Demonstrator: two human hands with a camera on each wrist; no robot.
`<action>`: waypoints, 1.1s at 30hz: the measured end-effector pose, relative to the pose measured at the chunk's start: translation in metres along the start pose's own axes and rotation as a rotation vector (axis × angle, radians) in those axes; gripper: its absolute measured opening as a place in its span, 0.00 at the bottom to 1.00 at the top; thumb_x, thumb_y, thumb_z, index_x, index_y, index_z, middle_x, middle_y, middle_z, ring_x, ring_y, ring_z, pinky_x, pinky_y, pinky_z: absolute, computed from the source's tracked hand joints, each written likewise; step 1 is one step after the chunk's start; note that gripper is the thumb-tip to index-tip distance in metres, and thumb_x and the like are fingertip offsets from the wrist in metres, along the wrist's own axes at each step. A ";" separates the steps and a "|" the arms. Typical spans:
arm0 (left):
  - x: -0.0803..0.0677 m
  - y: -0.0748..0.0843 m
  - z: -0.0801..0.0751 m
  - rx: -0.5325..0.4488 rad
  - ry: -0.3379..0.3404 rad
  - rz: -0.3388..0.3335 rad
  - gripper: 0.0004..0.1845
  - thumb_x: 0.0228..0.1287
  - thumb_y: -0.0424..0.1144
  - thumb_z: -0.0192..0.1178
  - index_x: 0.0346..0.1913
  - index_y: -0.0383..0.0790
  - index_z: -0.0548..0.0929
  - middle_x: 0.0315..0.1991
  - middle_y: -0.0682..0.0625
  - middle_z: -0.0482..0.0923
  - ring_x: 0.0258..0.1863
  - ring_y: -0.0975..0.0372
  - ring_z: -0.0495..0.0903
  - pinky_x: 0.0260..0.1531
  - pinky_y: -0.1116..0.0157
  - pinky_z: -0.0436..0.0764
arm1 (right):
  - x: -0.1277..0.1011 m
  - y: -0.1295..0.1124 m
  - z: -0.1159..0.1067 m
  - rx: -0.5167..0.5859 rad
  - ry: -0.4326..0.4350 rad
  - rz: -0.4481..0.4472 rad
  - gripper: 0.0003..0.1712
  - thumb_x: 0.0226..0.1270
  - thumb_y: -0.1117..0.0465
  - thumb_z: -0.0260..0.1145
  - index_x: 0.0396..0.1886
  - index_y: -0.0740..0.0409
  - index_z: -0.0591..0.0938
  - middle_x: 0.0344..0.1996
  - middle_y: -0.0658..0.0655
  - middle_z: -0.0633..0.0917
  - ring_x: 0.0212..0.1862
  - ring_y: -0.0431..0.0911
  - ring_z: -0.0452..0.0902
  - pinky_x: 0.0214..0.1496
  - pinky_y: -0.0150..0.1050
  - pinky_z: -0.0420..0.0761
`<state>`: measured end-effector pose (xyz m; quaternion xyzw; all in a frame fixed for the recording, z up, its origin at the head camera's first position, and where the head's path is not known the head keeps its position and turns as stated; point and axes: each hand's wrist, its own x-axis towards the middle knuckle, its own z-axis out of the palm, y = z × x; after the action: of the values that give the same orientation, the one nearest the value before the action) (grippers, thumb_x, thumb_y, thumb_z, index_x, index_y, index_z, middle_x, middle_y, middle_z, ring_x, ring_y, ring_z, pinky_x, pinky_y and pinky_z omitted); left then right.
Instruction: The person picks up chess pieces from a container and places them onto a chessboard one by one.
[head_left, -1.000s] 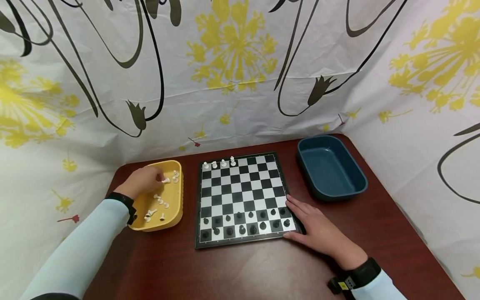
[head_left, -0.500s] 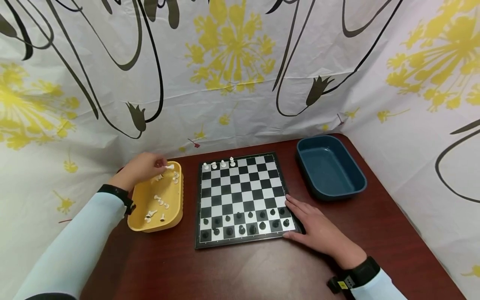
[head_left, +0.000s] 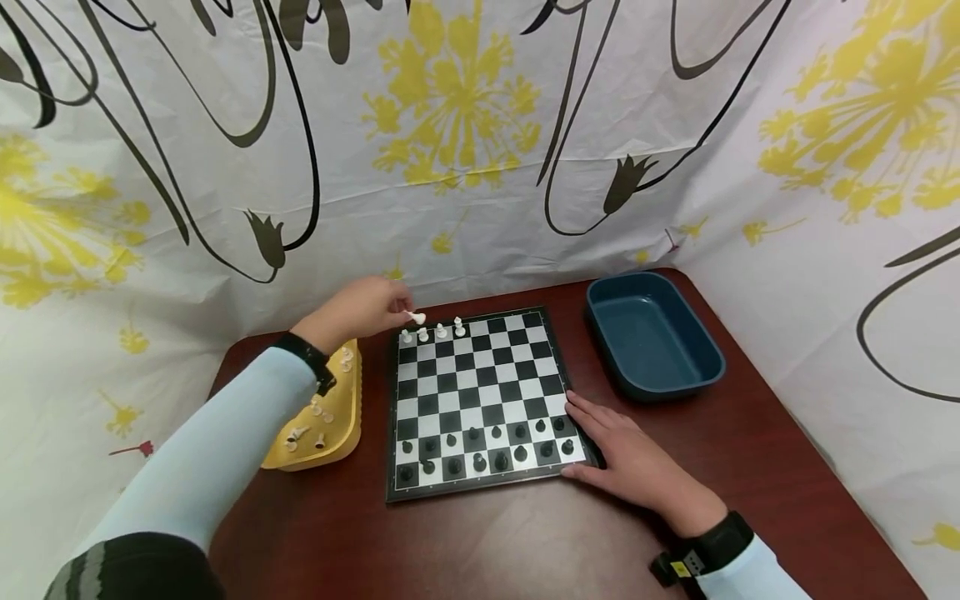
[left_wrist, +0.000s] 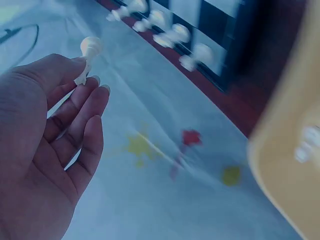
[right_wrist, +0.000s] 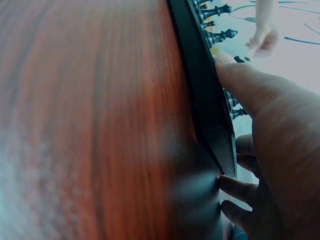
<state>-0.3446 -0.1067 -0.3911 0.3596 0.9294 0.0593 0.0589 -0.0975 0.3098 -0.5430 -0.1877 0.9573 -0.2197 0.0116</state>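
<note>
My left hand pinches a white chess piece between thumb and fingers, just over the far left corner of the chessboard. In the left wrist view the rounded end of this white chess piece points away from the palm. Several white pieces stand along the board's far row, from the left corner. Two rows of black pieces stand on the near side. My right hand rests at the near right corner, thumb along the front edge and fingers lying on the right edge.
Left of the board stands a yellow tray with several white pieces lying in it, partly hidden under my left forearm. A dark blue bin stands at the back right of the brown table. A patterned sheet hangs behind.
My left hand has lifted the white piece out of the yellow tray and carried it right to the board's far left corner. The right hand stays at the board's corner.
</note>
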 end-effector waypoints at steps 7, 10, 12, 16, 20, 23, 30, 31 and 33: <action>0.045 0.034 0.003 0.047 -0.033 0.089 0.06 0.78 0.41 0.68 0.51 0.45 0.91 0.47 0.51 0.90 0.48 0.56 0.87 0.52 0.53 0.86 | -0.001 0.000 0.000 0.006 -0.006 0.007 0.59 0.69 0.26 0.74 0.89 0.50 0.66 0.88 0.46 0.60 0.83 0.54 0.64 0.78 0.65 0.69; 0.062 0.045 0.008 0.075 -0.044 0.111 0.07 0.78 0.40 0.68 0.51 0.46 0.91 0.48 0.51 0.90 0.49 0.56 0.87 0.53 0.54 0.86 | -0.001 0.000 0.001 0.008 -0.010 0.011 0.59 0.69 0.27 0.74 0.89 0.50 0.66 0.88 0.46 0.60 0.83 0.54 0.64 0.78 0.65 0.69; 0.072 0.052 0.010 0.088 -0.048 0.115 0.07 0.78 0.40 0.68 0.52 0.47 0.92 0.49 0.52 0.89 0.49 0.57 0.87 0.52 0.55 0.86 | -0.001 -0.001 0.001 0.008 -0.013 0.014 0.59 0.69 0.27 0.74 0.89 0.50 0.66 0.88 0.46 0.60 0.83 0.54 0.64 0.78 0.65 0.69; 0.087 0.062 0.015 0.105 -0.055 0.124 0.07 0.79 0.39 0.67 0.52 0.47 0.93 0.50 0.51 0.88 0.49 0.57 0.87 0.52 0.55 0.86 | -0.001 -0.001 -0.001 0.003 -0.016 0.013 0.59 0.69 0.26 0.74 0.89 0.49 0.65 0.88 0.46 0.60 0.83 0.54 0.64 0.78 0.65 0.70; 0.097 0.065 0.024 0.123 -0.071 0.123 0.08 0.77 0.37 0.67 0.51 0.46 0.93 0.50 0.50 0.88 0.49 0.56 0.86 0.51 0.54 0.85 | 0.000 -0.001 -0.002 0.001 -0.012 0.007 0.59 0.68 0.26 0.74 0.89 0.50 0.65 0.89 0.46 0.60 0.83 0.54 0.64 0.78 0.65 0.70; 0.103 0.067 0.031 0.143 -0.079 0.112 0.06 0.75 0.36 0.68 0.47 0.46 0.93 0.47 0.52 0.87 0.45 0.57 0.84 0.49 0.55 0.85 | -0.001 -0.001 -0.002 -0.002 -0.011 0.006 0.60 0.68 0.25 0.73 0.89 0.50 0.66 0.89 0.46 0.60 0.83 0.54 0.64 0.78 0.65 0.70; 0.112 0.071 0.041 0.191 -0.076 0.093 0.04 0.75 0.36 0.70 0.39 0.48 0.90 0.39 0.54 0.86 0.38 0.58 0.81 0.42 0.56 0.83 | -0.001 0.001 -0.001 -0.004 -0.011 0.015 0.60 0.68 0.24 0.73 0.89 0.49 0.66 0.89 0.45 0.59 0.83 0.54 0.64 0.79 0.65 0.69; 0.113 0.072 0.043 0.201 -0.085 0.088 0.04 0.75 0.36 0.71 0.39 0.49 0.90 0.40 0.54 0.85 0.38 0.59 0.81 0.42 0.56 0.83 | -0.001 0.001 -0.001 -0.005 -0.014 0.015 0.60 0.68 0.24 0.72 0.89 0.49 0.66 0.89 0.45 0.59 0.83 0.54 0.65 0.79 0.65 0.69; 0.114 0.073 0.047 0.221 -0.106 0.079 0.03 0.75 0.38 0.72 0.39 0.49 0.91 0.41 0.55 0.85 0.40 0.59 0.82 0.44 0.56 0.84 | 0.000 0.000 -0.001 -0.002 -0.020 0.016 0.59 0.68 0.24 0.72 0.89 0.49 0.66 0.89 0.45 0.59 0.83 0.54 0.65 0.79 0.66 0.69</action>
<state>-0.3731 0.0268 -0.4335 0.4028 0.9109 -0.0605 0.0654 -0.0973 0.3107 -0.5424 -0.1822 0.9588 -0.2166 0.0225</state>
